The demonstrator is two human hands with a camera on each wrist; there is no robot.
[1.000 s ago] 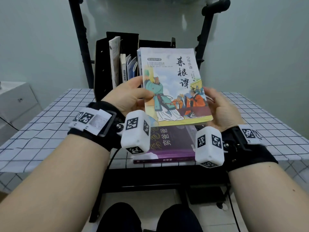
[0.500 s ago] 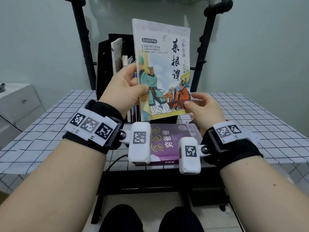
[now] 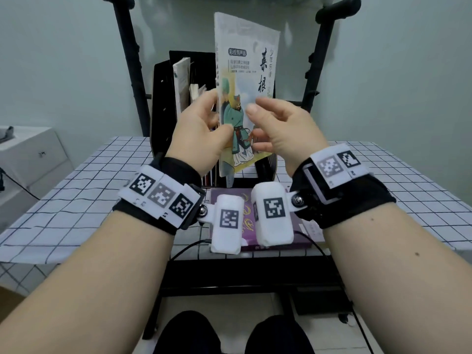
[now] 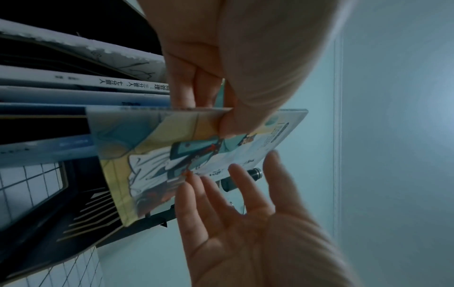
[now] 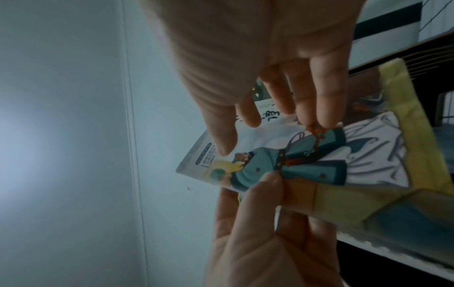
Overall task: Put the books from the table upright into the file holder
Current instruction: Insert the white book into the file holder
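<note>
An illustrated book (image 3: 245,60) stands upright in the air, just in front of and above the black file holder (image 3: 161,103). My left hand (image 3: 219,123) pinches its spine edge, thumb on the cover (image 4: 152,155). My right hand (image 3: 268,118) is open; its straight fingers (image 5: 321,108) touch the cover's right side. Several books (image 3: 181,85) stand upright in the holder's left slots. A purple book (image 3: 302,237) lies flat on the table near me, mostly hidden behind my wrists.
The table (image 3: 89,187) has a white checked cloth. Two black stand poles (image 3: 130,60) rise behind the holder. A white cabinet (image 3: 30,149) stands at the far left. A black cable (image 3: 189,247) hangs at the table's front edge.
The illustrated book rose and turned from tilted flat to upright, nearer the holder. My right hand let go of its lower right corner and opened against the cover.
</note>
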